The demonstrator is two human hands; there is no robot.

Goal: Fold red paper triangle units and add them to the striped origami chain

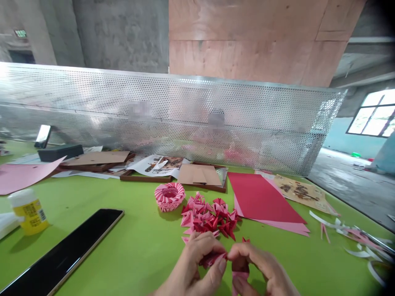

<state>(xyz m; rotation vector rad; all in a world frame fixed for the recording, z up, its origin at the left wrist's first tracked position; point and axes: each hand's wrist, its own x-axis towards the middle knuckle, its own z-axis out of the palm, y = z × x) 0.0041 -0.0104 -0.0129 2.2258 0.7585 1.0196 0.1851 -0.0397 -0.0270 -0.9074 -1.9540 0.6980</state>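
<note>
Close to the table's front, my left hand is closed around a few dark pink folded paper pieces. My right hand pinches a pink folded paper strip, and its fingertips meet those of the left. Just beyond both hands lies a loose pile of pink and red folded paper pieces. Left of that pile sits a small round woven-looking paper basket in pink and red. How the held pieces join is hidden by my fingers.
Red and pink paper sheets lie right of the pile. Scissors rest among paper scraps at far right. A glue stick and a large phone are on the left. Frames and cardboard line a perforated metal screen.
</note>
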